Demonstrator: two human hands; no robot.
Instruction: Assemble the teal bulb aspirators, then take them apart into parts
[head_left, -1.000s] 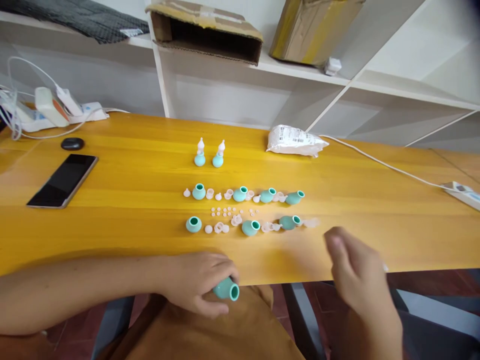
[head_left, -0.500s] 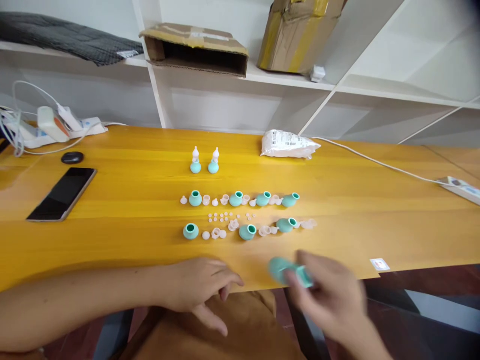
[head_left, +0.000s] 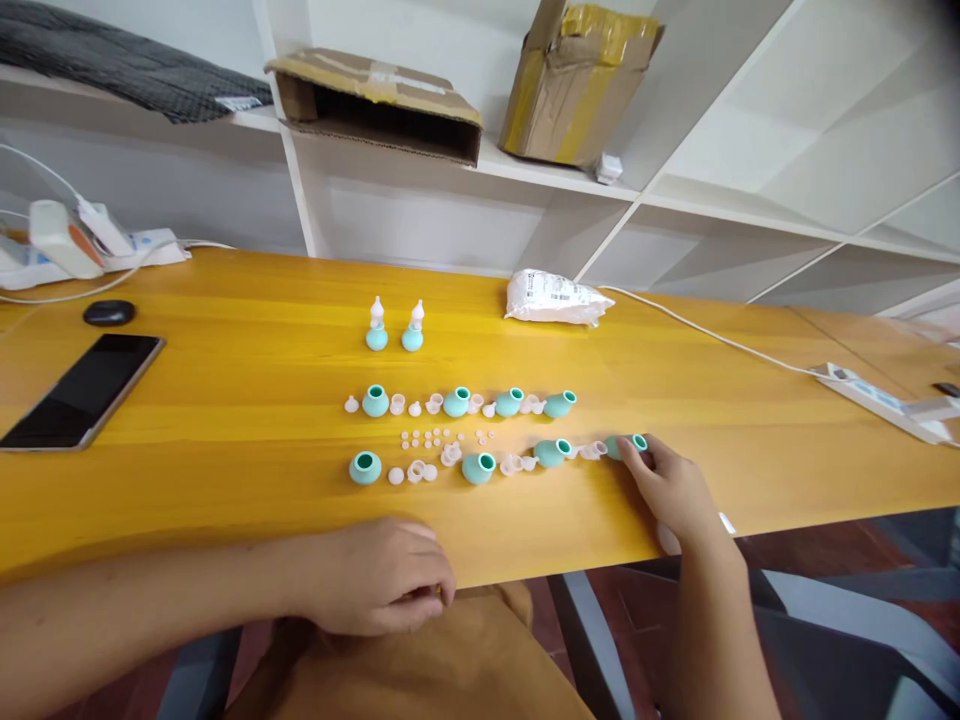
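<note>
At the right end of the front row, my right hand [head_left: 673,488] has its fingers round a teal rubber bulb [head_left: 616,447] with an open mouth. The bulb is at the tabletop beside small clear plastic parts [head_left: 594,451]. Several like bulbs stand or lean in two rows, among them a teal bulb [head_left: 478,468] in front and a teal bulb [head_left: 376,401] behind. Clear cups and pointed caps lie between them. Tiny clear discs [head_left: 427,438] are set out between the rows. My left hand [head_left: 386,577] rests at the table's front edge, fingers curled in, holding nothing.
Two assembled bulbs with clear tips [head_left: 376,325] stand farther back. A white plastic package [head_left: 556,298] lies near the shelf. On the left are a phone [head_left: 81,390], a mouse [head_left: 109,312] and a power strip [head_left: 154,247]. Another power strip [head_left: 885,403] is at right.
My right hand has carried the teal bulb from the front edge to the right end of the front row. My left hand's spread fingers have curled in. The view has shifted slightly.
</note>
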